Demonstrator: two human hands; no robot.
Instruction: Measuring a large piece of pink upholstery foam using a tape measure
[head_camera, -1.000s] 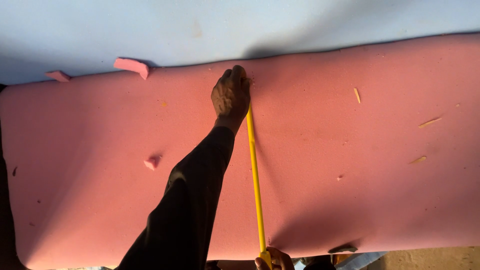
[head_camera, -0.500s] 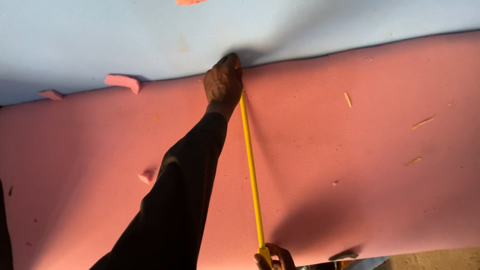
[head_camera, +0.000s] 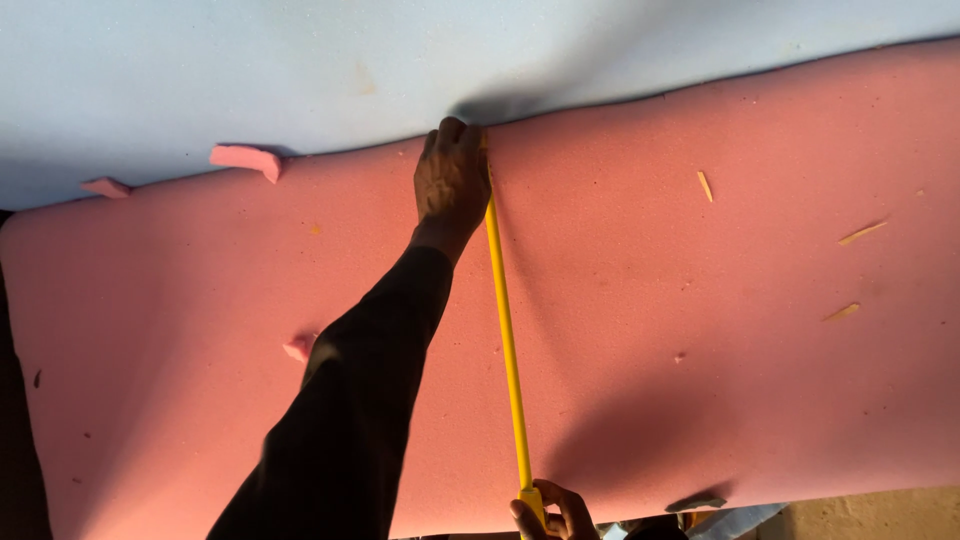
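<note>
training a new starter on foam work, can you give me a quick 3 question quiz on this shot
1. True or false: the yellow tape measure runs across the pink foam sheet from its far edge to its near edge.
2. Which hand pins the tape at the far edge? A. left hand B. right hand C. neither
3. Fill in: beyond the pink sheet lies a ____ foam sheet.

Key
1. True.
2. A; the right hand holds the tape at the near edge.
3. Light blue.
</note>
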